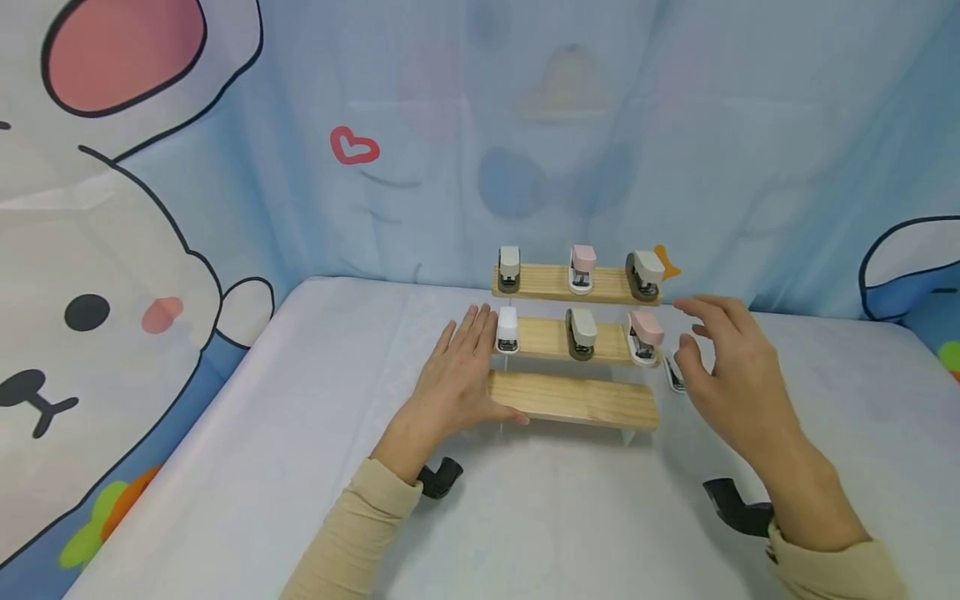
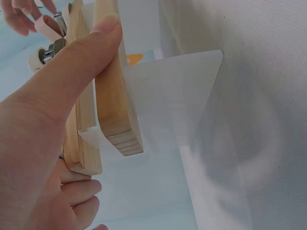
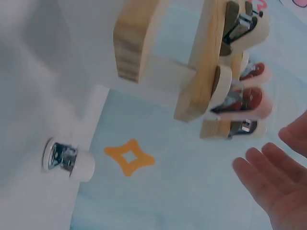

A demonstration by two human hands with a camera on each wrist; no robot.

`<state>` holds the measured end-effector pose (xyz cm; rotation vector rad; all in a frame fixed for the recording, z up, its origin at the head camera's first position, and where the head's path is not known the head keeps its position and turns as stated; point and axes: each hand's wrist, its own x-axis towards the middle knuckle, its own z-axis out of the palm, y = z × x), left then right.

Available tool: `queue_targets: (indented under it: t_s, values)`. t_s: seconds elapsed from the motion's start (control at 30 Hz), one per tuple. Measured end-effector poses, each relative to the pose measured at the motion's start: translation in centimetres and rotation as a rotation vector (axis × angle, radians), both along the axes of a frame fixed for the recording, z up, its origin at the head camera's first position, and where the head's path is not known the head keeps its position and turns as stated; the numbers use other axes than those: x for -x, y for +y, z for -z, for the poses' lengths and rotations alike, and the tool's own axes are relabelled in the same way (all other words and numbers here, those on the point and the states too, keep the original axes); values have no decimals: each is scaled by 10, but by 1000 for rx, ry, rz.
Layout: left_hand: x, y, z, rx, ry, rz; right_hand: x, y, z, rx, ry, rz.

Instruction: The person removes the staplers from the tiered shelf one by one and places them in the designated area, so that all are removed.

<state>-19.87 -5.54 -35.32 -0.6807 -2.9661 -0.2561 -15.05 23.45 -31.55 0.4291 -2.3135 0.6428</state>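
Note:
A three-step wooden rack (image 1: 573, 400) with clear supports stands on the table. My left hand (image 1: 457, 375) rests at its left side with fingers straight, the thumb (image 2: 91, 50) lying on the lowest board. Small staplers sit on the upper boards: grey (image 1: 509, 268), pink (image 1: 582, 267) and another grey one (image 1: 645, 273) on top; white (image 1: 507, 329), grey (image 1: 581, 333) and pink (image 1: 643, 336) on the middle. My right hand (image 1: 731, 371) hovers right of the pink middle one, fingers loosely bent and holding nothing. Partly behind it, a white stapler (image 3: 74, 160) stands on the table.
The lowest board bears no stapler. A white cloth (image 1: 525, 517) covers the table, and a blue cartoon-print curtain (image 1: 420, 208) hangs right behind the rack. Black wrist mounts (image 1: 738, 508) stick out beside both forearms.

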Motion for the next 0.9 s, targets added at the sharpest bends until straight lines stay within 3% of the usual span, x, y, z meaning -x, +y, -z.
queue_targets:
  t_s: [0.1,0.23,0.5,0.9]
  values:
    - [0,0,-1,-4,6,3,0,-7,0,15,38,-42]
    - [0,0,0,-7,9,3,2,-15,3,-3,24,-86]
    - [1,1,1,-11,5,8,3,-21,15,-114,-7,-69]
    - [1,1,0,-13,-9,1,4,-20,19,-146,-29,-45]
